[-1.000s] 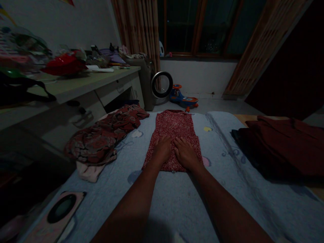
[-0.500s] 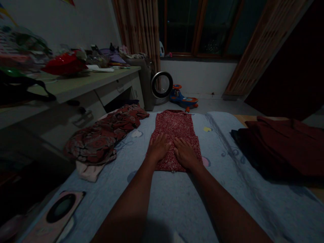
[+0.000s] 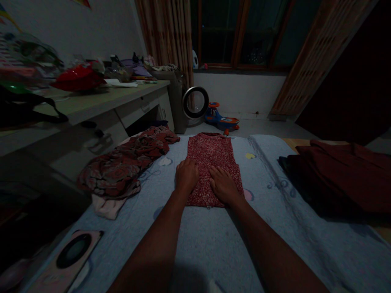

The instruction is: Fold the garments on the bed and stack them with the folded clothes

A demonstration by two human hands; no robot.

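Observation:
A red speckled shirt point(image 3: 210, 148), folded into a flat rectangle, lies on the pale blue bedspread point(image 3: 210, 232). My left hand point(image 3: 187, 176) is at the shirt's left edge, its fingers bent down and drawn together on the cloth. The fingertips are partly hidden. Flat on the right half of the shirt rests my right hand point(image 3: 224, 184), fingers stretched out and holding nothing. Between both hands a strip of the speckled cloth shows.
A crumpled patterned garment point(image 3: 122, 167) lies to the left, near a pink phone-like object with a dark round center point(image 3: 75, 250). Folded dark red clothes point(image 3: 345, 175) are stacked at right. Beyond the bed are a cluttered desk point(image 3: 122, 99), an open washer door point(image 3: 195, 102) and a ride-on toy point(image 3: 221, 119).
My left hand has slid slightly left to the shirt's edge, and its fingers have gone from spread flat to curled. The right hand stays in place.

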